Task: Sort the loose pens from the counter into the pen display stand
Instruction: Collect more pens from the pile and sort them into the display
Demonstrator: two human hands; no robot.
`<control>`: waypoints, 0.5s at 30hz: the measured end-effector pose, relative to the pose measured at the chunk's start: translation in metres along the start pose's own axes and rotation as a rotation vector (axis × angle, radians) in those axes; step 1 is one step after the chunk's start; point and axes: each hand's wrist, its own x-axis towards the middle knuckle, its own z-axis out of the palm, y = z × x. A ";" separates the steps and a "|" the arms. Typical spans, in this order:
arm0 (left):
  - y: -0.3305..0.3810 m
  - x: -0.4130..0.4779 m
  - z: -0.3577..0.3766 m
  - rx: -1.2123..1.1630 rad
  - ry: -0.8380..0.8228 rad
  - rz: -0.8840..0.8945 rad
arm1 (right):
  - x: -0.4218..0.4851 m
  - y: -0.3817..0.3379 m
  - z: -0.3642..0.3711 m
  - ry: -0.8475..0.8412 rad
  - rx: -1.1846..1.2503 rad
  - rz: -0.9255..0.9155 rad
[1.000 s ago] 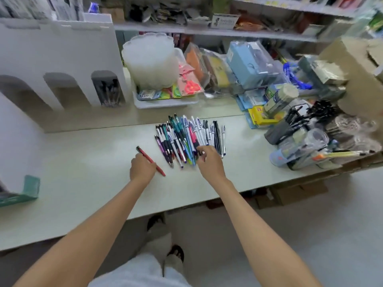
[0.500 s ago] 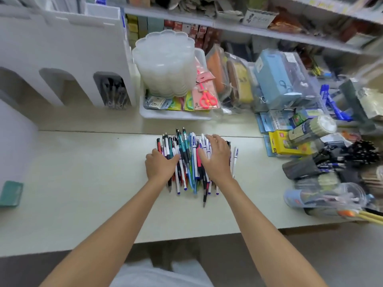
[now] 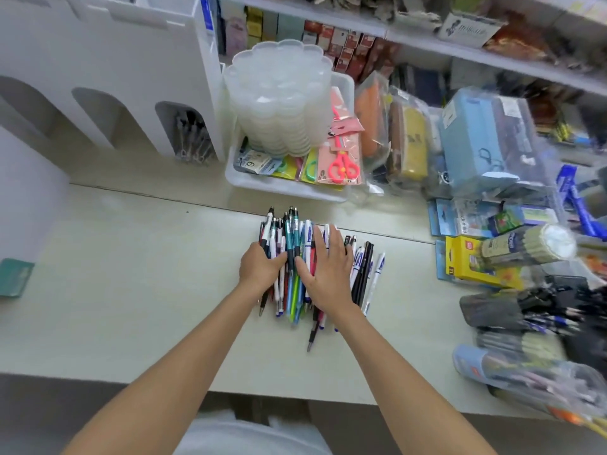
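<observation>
A pile of loose pens (image 3: 293, 290) in many colours lies on the pale counter (image 3: 131, 290), tips pointing toward me. My left hand (image 3: 259, 269) curls its fingers around the left side of the pile. My right hand (image 3: 328, 274) lies flat on top of the pile's right half with its fingers spread; a few black and white pens (image 3: 368, 274) stick out to its right. The white pen display stand (image 3: 98, 70) with arched slots stands at the back left. Its rightmost slot holds several dark pens (image 3: 192, 139); the other slots look empty.
A white tray (image 3: 282, 188) behind the pile carries stacked translucent containers (image 3: 279, 93) and packed scissors (image 3: 343, 164). Bagged pencil cases, a yellow box (image 3: 469, 262) and bags of pens (image 3: 525, 376) crowd the right side. A teal object (image 3: 14, 277) lies at the far left.
The red pen that lay apart on the left is now with the pile. Both hands moved onto the pens and pushed them closer together, and my view has come nearer.
</observation>
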 end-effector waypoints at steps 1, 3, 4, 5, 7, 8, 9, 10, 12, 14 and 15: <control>0.000 0.000 0.000 0.009 -0.006 0.003 | 0.000 0.000 0.000 0.003 0.001 0.001; 0.002 0.000 0.001 0.027 -0.008 0.010 | 0.000 0.000 0.000 0.004 -0.005 0.004; 0.003 -0.001 0.000 0.030 -0.009 0.015 | 0.000 0.000 0.000 0.005 -0.008 0.004; 0.003 -0.001 -0.001 0.025 -0.010 0.015 | 0.000 0.000 0.000 0.005 -0.008 0.003; 0.003 -0.001 -0.005 -0.001 -0.022 0.004 | 0.000 0.001 0.001 0.003 -0.005 0.002; 0.003 -0.002 -0.007 0.000 -0.035 0.004 | 0.000 0.001 0.001 0.000 -0.005 0.002; 0.004 -0.003 -0.007 0.018 -0.048 0.011 | 0.001 0.001 0.002 -0.003 -0.009 0.002; 0.006 -0.005 -0.008 0.045 -0.060 0.021 | 0.001 0.001 0.002 -0.001 -0.017 0.003; 0.010 -0.007 -0.010 0.074 -0.072 0.036 | 0.001 0.001 0.001 0.006 -0.029 0.003; 0.009 -0.006 -0.014 0.063 -0.058 0.034 | 0.001 0.000 0.000 -0.001 -0.035 0.005; 0.006 -0.004 -0.017 0.045 -0.042 0.034 | 0.001 0.000 0.000 -0.005 -0.039 0.006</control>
